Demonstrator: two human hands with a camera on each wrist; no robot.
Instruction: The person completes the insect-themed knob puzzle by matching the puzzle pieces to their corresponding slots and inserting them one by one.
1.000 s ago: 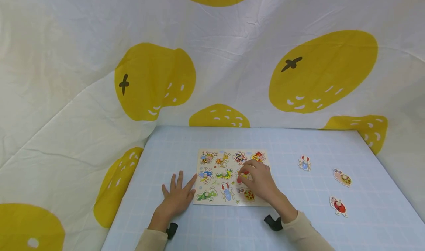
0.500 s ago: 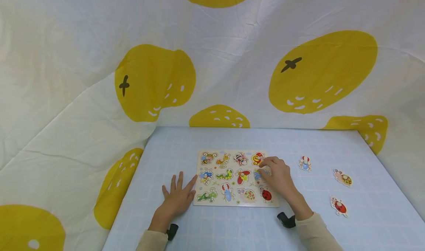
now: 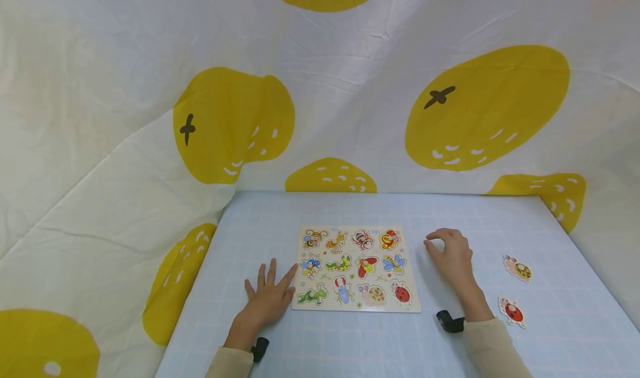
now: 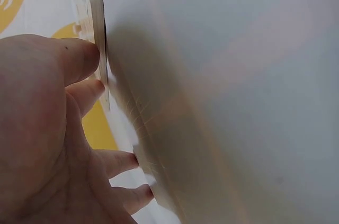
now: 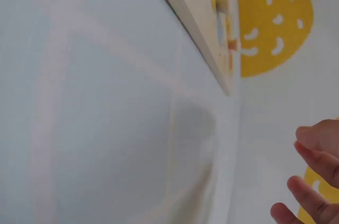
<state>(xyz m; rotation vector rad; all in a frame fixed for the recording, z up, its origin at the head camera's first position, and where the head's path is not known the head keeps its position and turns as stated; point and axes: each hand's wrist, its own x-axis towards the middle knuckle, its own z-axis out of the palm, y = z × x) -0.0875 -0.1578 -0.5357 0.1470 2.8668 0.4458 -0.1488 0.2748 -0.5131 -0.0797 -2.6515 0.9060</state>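
Note:
A wooden insect peg puzzle (image 3: pixel 357 306) lies mid-table, with knobbed pieces sitting in its upper rows. My left hand (image 3: pixel 267 304) rests on the cloth with fingers spread, its index fingertip right at the board's left edge. In the left wrist view the thumb (image 4: pixel 82 60) overlaps that edge. To the right of the board, over the table, hovers my right hand (image 3: pixel 454 261), fingers bent and a gap showing between thumb and index finger. Nothing shows between its fingertips in either view. The beetle piece seen earlier is hidden behind this hand.
Two loose puzzle pieces lie at the right: a pink-headed spotted bug (image 3: pixel 518 268) and a red ladybug (image 3: pixel 512 312). Pale blue checked cloth (image 3: pixel 350 344) covers the table. A white curtain (image 3: pixel 340 117) with yellow fruit shapes hangs behind and at the sides.
My right hand has moved right from the board's middle, past its right edge, to where the beetle piece lay. A blue winged-insect piece shows uncovered at the board's right. The left hand has stayed still.

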